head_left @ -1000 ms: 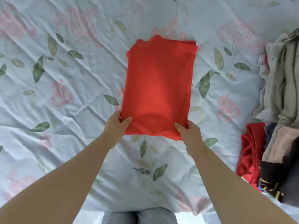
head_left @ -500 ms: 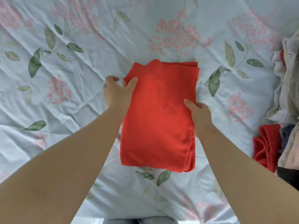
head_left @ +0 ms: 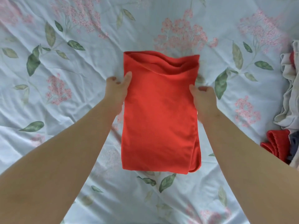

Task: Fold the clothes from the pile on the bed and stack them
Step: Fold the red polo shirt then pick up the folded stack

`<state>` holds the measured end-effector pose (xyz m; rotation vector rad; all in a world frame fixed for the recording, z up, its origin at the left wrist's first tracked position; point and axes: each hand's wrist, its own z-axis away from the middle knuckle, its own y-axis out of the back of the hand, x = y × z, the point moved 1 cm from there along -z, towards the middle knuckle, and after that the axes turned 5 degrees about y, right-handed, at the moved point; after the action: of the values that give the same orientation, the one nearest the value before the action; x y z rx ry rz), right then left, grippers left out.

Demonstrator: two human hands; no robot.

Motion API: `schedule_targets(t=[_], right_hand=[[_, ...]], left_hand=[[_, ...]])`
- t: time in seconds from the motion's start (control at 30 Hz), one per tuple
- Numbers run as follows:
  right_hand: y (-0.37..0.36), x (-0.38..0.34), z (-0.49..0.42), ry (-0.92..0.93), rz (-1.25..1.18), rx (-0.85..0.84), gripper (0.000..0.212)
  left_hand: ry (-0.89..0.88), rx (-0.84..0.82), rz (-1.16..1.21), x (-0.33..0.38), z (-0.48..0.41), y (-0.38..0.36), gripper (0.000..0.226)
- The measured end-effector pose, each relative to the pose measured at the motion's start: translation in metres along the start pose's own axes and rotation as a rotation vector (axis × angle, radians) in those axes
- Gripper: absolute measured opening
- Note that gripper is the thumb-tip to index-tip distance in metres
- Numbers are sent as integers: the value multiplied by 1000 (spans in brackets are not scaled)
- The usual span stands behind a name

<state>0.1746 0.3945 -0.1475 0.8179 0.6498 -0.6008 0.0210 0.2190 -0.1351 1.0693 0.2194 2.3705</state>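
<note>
Half a second earlier the folded orange-red cotton garment (head_left: 159,113) had lain flat with a level far edge; now that far edge had been lifted and sagged in a loose curve, showing inner layers, and both hands had slid farther up its long sides. A full second earlier the hands had been at its near corners. The left hand (head_left: 117,89) gripped the left edge near the far end, thumb on top of the cloth and fingers curled beneath, closed on the fabric. The right hand (head_left: 204,99) pinched the right edge opposite it, thumb pressed over the cloth and fingers tucked under, likewise closed on the garment. Both bare forearms reached forward from the lower corners, roughly level with each other. The garment rested in the middle of the pale blue bedsheet printed with pink flowers and green leaves (head_left: 68,101), and the pile of unfolded clothes (head_left: 288,97) sat well apart at the right edge.
</note>
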Motion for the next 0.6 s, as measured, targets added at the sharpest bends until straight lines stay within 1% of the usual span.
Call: schedule_targets(t=[0.03,0.13,0.17,0.23,0.37,0.4,0.47,0.53,0.6], right_hand=[[0,8,6,-33,52,-26,52],[3,30,28,-129,91,-108,68],[5,35,35,-163,77,-123,70],[7,37,41,-230,31,-176,64],[14,26,47,-428,-179,-422,32],[17,21,49,-432,-232,-443,26],[25,10,53,-385,-368,-443,23],[36,-10,60,-294,-512,-462,25],[47,-33,69,-196,-595,-502,32]], left_hand=[[70,-30,-39,-8,2,2,61],[139,-156,-98,-38,21,6,42],[154,-177,-116,-47,29,7,41],[189,-228,-120,-58,37,8,45],[356,-454,63,-48,41,7,36],[372,-486,108,-42,42,8,33],[342,-520,182,-30,48,14,32],[254,-554,233,-15,57,24,38],[143,-588,289,3,68,37,37]])
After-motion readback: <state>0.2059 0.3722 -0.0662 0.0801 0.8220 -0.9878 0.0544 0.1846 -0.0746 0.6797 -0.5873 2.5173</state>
